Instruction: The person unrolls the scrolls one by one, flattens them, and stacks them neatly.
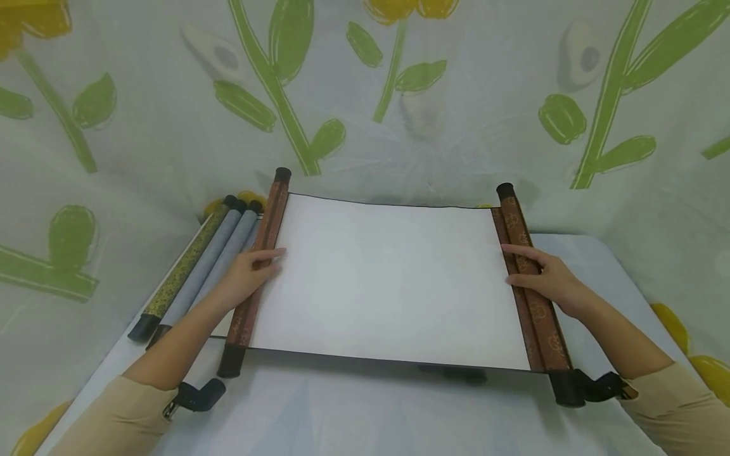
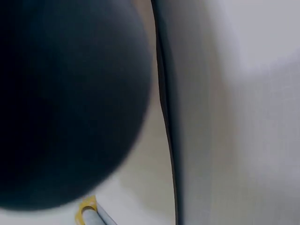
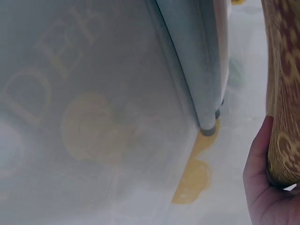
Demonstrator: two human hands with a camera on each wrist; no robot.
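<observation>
A wide handscroll is spread between the hands, its sheet (image 1: 388, 285) plain white on the side that shows. The left hand (image 1: 251, 275) grips the scroll's thinner left roll (image 1: 242, 323), brown-patterned with black end caps. Around the thicker right roll (image 1: 544, 323), the right hand (image 1: 544, 278) curls with its fingertips on the sheet's border. The right wrist view shows that hand's thumb (image 3: 258, 164) against the patterned roll (image 3: 287, 140). A blurred dark round shape (image 2: 70, 93) fills much of the left wrist view, and the left hand is not seen there.
At the table's left side lie a yellow-green patterned roll (image 1: 185, 269) and pale grey-blue rolls (image 1: 202, 269), partly behind the left arm. The table (image 1: 353, 411) has a pale cover. A leaf-printed curtain (image 1: 456, 139) hangs behind it.
</observation>
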